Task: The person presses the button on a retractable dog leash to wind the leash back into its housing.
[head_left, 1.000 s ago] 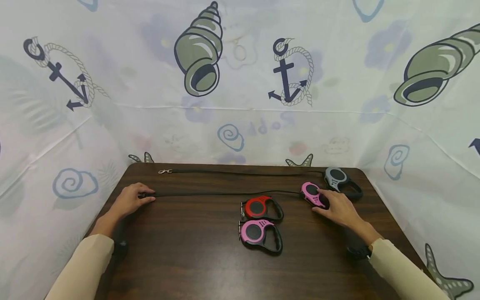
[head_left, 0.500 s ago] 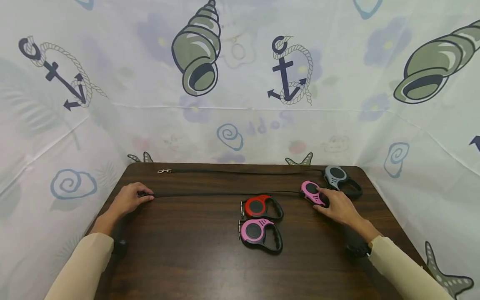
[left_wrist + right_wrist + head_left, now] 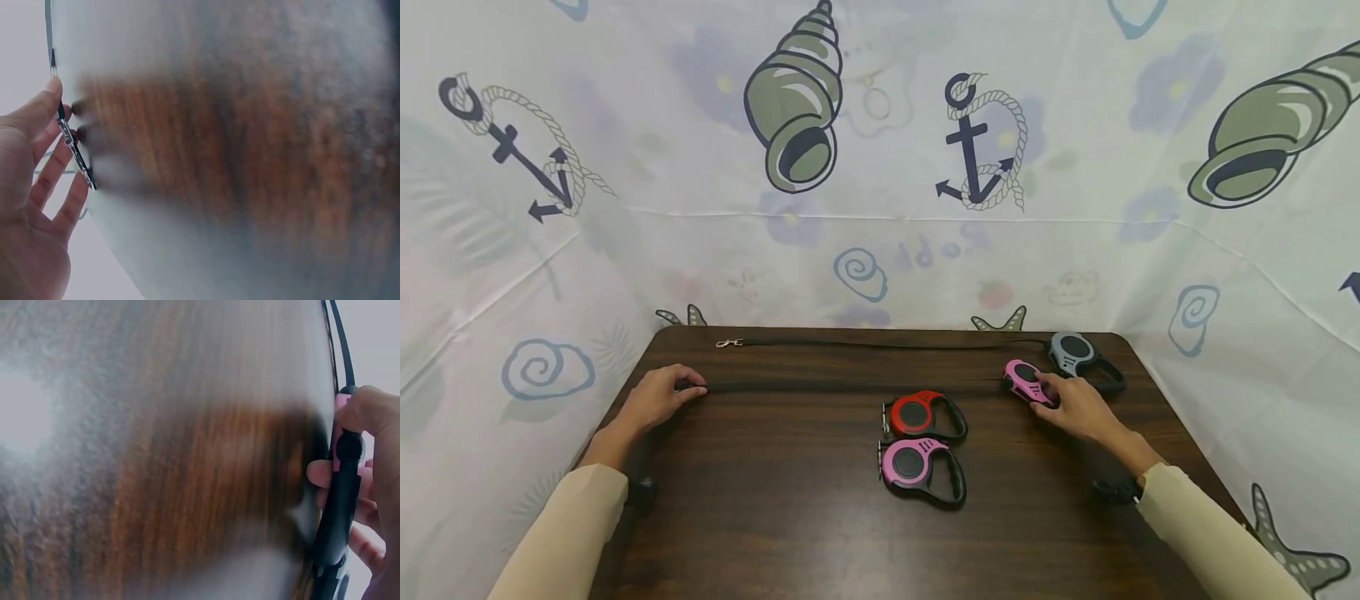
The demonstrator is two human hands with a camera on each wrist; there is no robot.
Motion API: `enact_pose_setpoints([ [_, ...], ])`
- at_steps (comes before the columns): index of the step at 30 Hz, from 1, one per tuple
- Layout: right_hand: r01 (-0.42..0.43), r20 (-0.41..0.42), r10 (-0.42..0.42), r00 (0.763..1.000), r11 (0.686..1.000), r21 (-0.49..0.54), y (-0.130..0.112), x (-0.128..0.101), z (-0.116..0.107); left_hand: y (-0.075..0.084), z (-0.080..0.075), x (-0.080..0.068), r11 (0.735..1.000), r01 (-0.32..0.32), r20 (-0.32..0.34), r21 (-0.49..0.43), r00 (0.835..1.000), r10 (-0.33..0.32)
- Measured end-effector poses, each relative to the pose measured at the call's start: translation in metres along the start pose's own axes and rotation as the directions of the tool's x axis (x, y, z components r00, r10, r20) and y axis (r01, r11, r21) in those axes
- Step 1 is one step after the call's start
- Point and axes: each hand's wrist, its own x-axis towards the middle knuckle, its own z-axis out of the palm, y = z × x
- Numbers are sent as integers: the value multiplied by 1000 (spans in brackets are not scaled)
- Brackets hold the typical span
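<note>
My left hand (image 3: 658, 396) pinches the end of a black leash cord (image 3: 820, 387) between thumb and fingers. In the left wrist view the metal clip (image 3: 74, 147) on that end lies along the fingers. The cord runs across to a pink and black retractable leash (image 3: 1024, 379), which my right hand (image 3: 1078, 408) grips at the far right. In the right wrist view its black handle (image 3: 337, 512) stands on edge, with the thumb near the pink casing (image 3: 337, 444). The cord looks stretched and slightly blurred.
A grey retractable leash (image 3: 1072, 348) lies at the back right, its cord (image 3: 865, 345) drawn out left to a metal clip (image 3: 729, 342). Mid-table, a red retractable leash (image 3: 914, 413) lies just behind another pink one (image 3: 906, 463). Patterned cloth (image 3: 880, 150) surrounds the brown table (image 3: 775, 500).
The pink leash in my right hand has tipped and shifted slightly right, and its cord has become blurred. My left hand has barely moved.
</note>
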Motion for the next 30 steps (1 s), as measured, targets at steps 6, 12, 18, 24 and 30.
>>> enact_pose_setpoints([
  [6, -14, -17, 15, 1000, 996, 88, 0, -2, -5, 0, -3, -3, 1000, -13, -21, 6, 1000, 13],
  [12, -32, -62, 42, 997, 988, 152, 0, -6, -6, 4, -10, -7, 999, -44, -40, 8, 998, 44],
  [18, -104, -62, 121, 991, 966, 238, -2, -9, -13, 6, -16, -8, 985, -173, -143, 18, 974, 173],
  [24, -191, -44, 217, 975, 925, 329, -5, -11, -22, 11, -22, -9, 973, -231, -180, 23, 956, 231],
  [30, -224, -42, 263, 964, 884, 410, -3, -12, -28, 15, -26, -10, 964, -266, -184, -27, 949, 256],
])
